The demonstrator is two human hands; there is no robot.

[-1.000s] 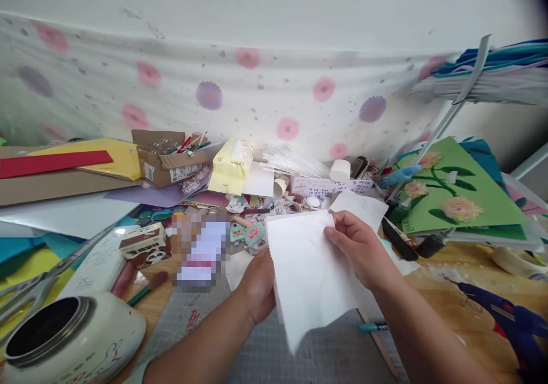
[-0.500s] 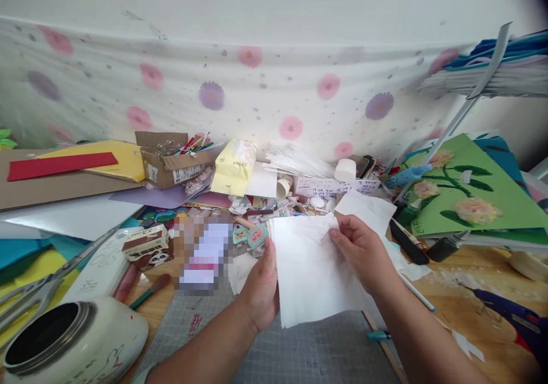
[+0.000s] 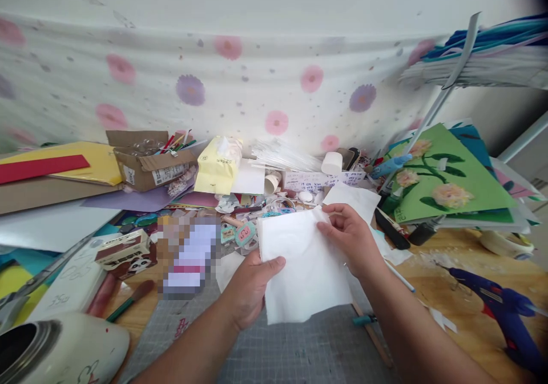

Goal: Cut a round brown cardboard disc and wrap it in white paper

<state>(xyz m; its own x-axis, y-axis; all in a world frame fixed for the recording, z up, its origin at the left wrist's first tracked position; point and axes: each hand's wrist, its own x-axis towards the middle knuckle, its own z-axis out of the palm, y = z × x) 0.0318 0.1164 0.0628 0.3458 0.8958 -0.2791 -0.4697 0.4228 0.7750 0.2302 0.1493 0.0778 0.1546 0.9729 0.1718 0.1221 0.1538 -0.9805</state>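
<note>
Holding white paper (image 3: pixel 302 275) (slightly wavy) are left hand (image 3: pixel 252 284) and right hand (image 3: pixel 353 238).

White paper (image 3: pixel 303 281) hides some left fingers (image 3: pixel 274 266); the jar (image 3: pixel 81 344) (mouth included) is cut off; the phone (image 3: pixel 192 255) is pixelated.

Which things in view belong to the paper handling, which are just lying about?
In use:
- white sheets, held by left hand and right hand
- possibly the cutting mat below

Apparently just lying about:
- glue gun
- paintbrush
- white jar
- panda box
- cardboard box
</note>
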